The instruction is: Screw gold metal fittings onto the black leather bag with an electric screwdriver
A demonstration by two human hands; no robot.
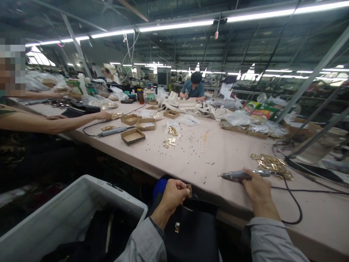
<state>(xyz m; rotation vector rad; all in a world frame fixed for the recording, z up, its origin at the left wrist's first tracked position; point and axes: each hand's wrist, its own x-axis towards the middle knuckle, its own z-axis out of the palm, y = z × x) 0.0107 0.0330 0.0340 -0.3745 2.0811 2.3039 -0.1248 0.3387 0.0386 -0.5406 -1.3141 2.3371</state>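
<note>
Between the thumb and fingers of my left hand (173, 194) is a small gold-coloured metal plate (189, 191). Just below it, a black bag-like piece (196, 233) lies over my lap, with a small shiny metal fitting (177, 227) on its front. My right hand (257, 187) is closed around a grey electric screwdriver (236, 175) at the table's near right, its bit pointing left and its cord trailing to the right. Beyond the screwdriver lies a pile of gold-coloured metal hardware (268, 163). Tiny dark screws (195, 173) are scattered on the table.
A white plastic bin (89, 185) with dark pieces inside stands at my left. On the pink-covered table (152, 160) are cardboard trays (133, 137), gold buckles (169, 142) and another screwdriver (116, 131). A co-worker's arm (68, 122) reaches in from the left; another person (193, 87) sits across.
</note>
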